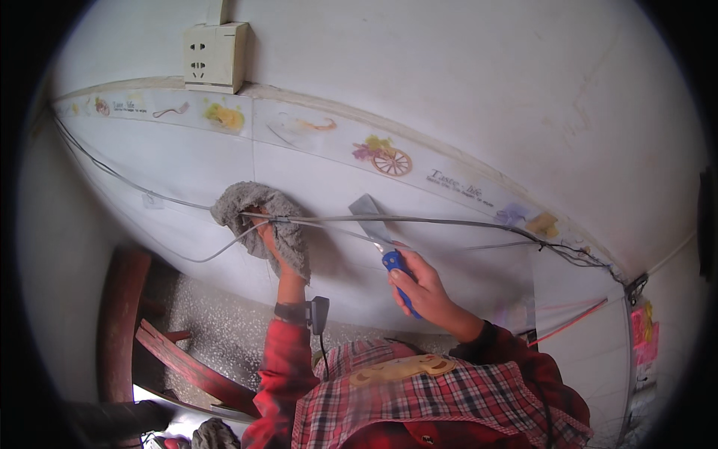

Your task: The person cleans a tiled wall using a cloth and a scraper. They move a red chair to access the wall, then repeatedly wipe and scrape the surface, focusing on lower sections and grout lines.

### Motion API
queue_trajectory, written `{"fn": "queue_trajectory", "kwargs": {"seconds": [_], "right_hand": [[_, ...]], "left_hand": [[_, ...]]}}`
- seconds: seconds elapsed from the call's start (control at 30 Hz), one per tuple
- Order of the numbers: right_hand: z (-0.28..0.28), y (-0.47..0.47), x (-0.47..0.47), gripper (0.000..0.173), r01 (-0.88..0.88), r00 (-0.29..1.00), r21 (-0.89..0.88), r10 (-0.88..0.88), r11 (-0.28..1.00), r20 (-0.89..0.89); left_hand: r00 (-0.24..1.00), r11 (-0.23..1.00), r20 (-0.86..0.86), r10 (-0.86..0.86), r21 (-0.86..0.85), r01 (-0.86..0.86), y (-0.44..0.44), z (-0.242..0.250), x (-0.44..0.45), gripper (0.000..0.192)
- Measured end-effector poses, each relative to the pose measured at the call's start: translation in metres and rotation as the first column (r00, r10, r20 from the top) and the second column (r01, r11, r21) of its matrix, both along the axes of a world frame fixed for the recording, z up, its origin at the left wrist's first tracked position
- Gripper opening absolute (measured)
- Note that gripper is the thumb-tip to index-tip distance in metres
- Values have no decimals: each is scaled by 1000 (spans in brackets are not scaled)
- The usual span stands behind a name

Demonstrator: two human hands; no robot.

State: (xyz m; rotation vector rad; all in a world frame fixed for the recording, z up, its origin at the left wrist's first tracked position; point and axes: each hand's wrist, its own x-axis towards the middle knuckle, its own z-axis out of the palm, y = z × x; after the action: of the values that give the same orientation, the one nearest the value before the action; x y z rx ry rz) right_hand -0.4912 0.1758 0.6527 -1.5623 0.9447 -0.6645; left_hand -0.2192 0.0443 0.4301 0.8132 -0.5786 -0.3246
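Observation:
Against the white wall tiles, my left hand point(269, 233) presses a grey terry cloth point(240, 197), reaching behind the cables. The cloth wraps loosely around the hand, and its fingers are partly hidden. My right hand point(418, 280) grips the blue handle of a putty knife point(373, 221), whose wide metal blade points up and left. That blade lies behind the upper cable, close to the wall; whether it touches the tiles I cannot tell. Grey cables point(449, 221) run across the wall past both hands.
Above is a white socket box point(210, 59) over a patterned tile border point(314, 129). Below left, a red wooden piece of furniture point(185, 359) stands on the speckled floor point(224, 306). A thin red rod or cable point(569, 322) is at the right, near pink items point(645, 337).

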Motion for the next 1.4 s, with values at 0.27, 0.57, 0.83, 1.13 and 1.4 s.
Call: {"fn": "queue_trajectory", "kwargs": {"seconds": [0.27, 0.57, 0.83, 1.13, 1.4], "right_hand": [[-4, 1, 12, 47, -1, 1000, 19, 0, 1000, 29], [-13, -8, 39, 50, -46, 997, -1, 46, 999, 54], [-16, -20, 98, 54, -107, 978, -72, 118, 992, 174], [-9, -22, 114, 53, -129, 970, -100, 146, 987, 193], [-20, -26, 117, 57, -112, 979, -75, 123, 991, 165]], "left_hand": [[894, 971, -396, -208, -190, 142, 19, 39, -9, 50], [936, 959, 313, 161, 177, -223, 13, 13, -2, 55], [785, 894, 569, 246, 179, -410, 25, 30, 0, 56], [777, 890, 608, 161, 250, -380, 41, 55, -1, 59], [794, 897, 586, 163, 248, -367, 43, 58, 0, 52]]}}
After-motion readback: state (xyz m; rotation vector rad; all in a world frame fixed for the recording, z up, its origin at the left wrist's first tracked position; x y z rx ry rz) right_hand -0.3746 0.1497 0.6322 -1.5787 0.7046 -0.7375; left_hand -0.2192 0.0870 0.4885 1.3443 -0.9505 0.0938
